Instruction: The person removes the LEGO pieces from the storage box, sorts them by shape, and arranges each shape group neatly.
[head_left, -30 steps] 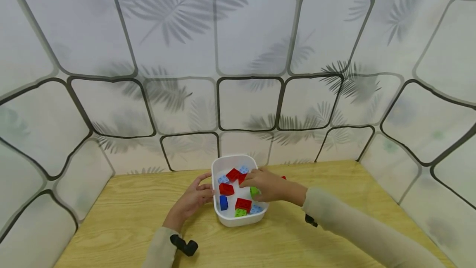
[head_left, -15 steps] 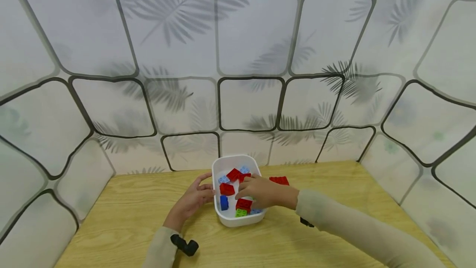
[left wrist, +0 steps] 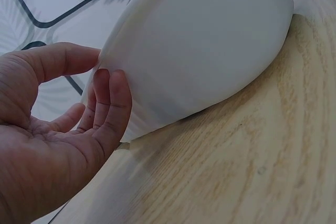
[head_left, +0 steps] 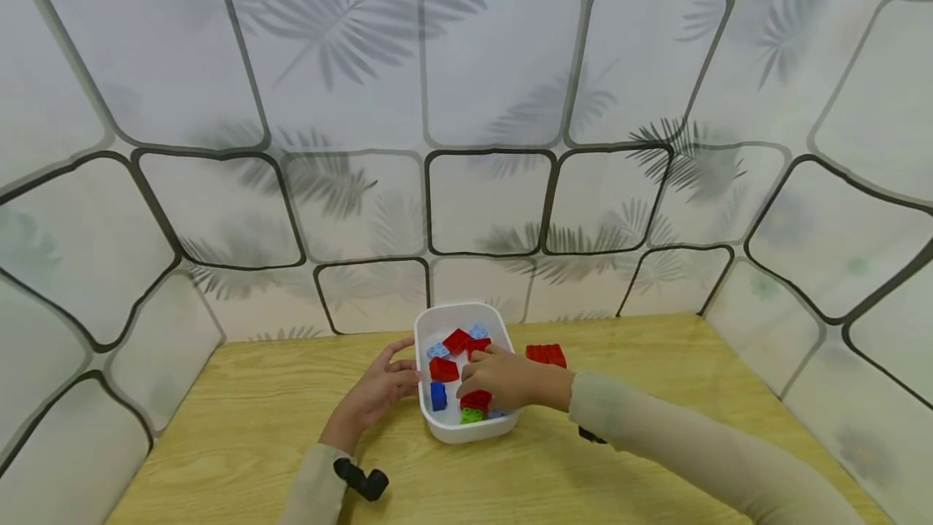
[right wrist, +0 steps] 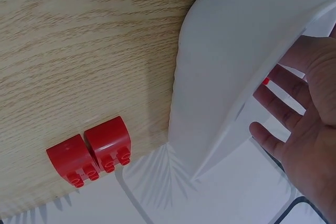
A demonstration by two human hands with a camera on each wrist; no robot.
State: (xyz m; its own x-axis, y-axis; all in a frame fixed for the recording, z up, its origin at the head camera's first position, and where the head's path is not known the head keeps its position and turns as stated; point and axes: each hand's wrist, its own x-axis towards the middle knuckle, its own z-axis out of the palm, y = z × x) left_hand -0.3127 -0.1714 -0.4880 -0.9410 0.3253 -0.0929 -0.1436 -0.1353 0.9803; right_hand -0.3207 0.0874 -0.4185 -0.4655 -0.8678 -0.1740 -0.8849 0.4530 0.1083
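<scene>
White tub [right wrist: 220,56] partly hides right hand [right wrist: 315,129], grip unclear; relaxed left hand [left wrist: 60,142] touches it

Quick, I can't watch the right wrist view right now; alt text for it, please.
The right hand reaches into a white plastic tub, whose side hides what it grips, if anything. Outside the tub, two red plastic bricks with curved faces and round studs lie close together on a pale wood-grain table.

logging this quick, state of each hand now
Left hand: open, touching the white tub.
Right hand: in the tub over bricks; grip hidden, so open or closed cannot be told.
</scene>
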